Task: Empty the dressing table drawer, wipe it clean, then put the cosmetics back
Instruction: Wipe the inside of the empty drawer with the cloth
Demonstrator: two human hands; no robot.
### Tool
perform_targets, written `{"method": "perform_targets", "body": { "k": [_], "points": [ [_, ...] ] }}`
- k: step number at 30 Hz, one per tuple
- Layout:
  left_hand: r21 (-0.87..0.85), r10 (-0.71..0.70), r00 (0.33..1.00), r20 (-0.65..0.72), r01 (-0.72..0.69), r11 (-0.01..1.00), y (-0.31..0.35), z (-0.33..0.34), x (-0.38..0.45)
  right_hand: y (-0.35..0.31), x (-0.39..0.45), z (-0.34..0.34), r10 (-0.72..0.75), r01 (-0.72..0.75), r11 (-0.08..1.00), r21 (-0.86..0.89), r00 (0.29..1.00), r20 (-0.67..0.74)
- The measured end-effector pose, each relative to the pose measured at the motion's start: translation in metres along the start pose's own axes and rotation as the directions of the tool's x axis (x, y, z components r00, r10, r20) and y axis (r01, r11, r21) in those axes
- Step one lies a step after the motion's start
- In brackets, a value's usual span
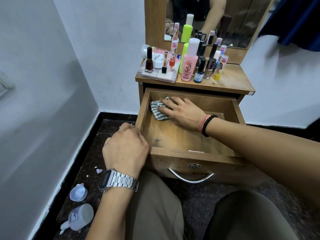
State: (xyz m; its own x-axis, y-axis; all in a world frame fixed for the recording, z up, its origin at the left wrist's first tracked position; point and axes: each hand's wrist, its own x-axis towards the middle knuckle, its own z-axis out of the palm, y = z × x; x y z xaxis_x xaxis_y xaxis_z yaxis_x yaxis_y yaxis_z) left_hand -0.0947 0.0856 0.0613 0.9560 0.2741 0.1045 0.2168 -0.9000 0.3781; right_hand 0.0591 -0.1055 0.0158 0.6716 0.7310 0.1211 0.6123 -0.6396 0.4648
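Observation:
The wooden drawer (pixel 173 135) of the dressing table stands pulled out, and its inside holds only a cloth. My right hand (pixel 181 111) lies flat on a grey striped cloth (pixel 156 110) at the drawer's back left corner. My left hand (pixel 126 146), with a metal watch on the wrist, grips the drawer's front left corner. Several cosmetics stand on the table top (pixel 232 80): a pink bottle (pixel 189 64), a dark red nail polish (pixel 149 62), a neon green bottle (pixel 182 58), a small blue-labelled bottle (pixel 199 73) and others.
A mirror (pixel 233 19) rises behind the cosmetics. A clear tray (pixel 157 77) holds some items at the top's left. A white plastic bottle (pixel 80 217) and a loose cap (pixel 78 192) lie on the dark floor at the left. White walls close the corner. My knees are below the drawer.

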Motion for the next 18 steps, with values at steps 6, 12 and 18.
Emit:
{"method": "perform_targets", "body": {
  "k": [6,12,18],
  "points": [
    [0.016,-0.009,1.0,-0.007,0.01,1.0,0.001,-0.002,-0.001,0.007,0.018,-0.007,-0.237,0.239,0.962,-0.131,0.971,0.026],
    [0.011,0.0,1.0,-0.015,0.0,1.0,0.0,0.0,-0.001,0.013,0.024,-0.01,-0.347,0.316,0.891,-0.326,0.937,-0.041],
    [0.002,0.011,1.0,-0.012,-0.011,1.0,-0.001,0.001,0.0,0.008,0.025,-0.004,-0.269,0.239,0.88,-0.41,0.963,-0.018]
  ]
}}
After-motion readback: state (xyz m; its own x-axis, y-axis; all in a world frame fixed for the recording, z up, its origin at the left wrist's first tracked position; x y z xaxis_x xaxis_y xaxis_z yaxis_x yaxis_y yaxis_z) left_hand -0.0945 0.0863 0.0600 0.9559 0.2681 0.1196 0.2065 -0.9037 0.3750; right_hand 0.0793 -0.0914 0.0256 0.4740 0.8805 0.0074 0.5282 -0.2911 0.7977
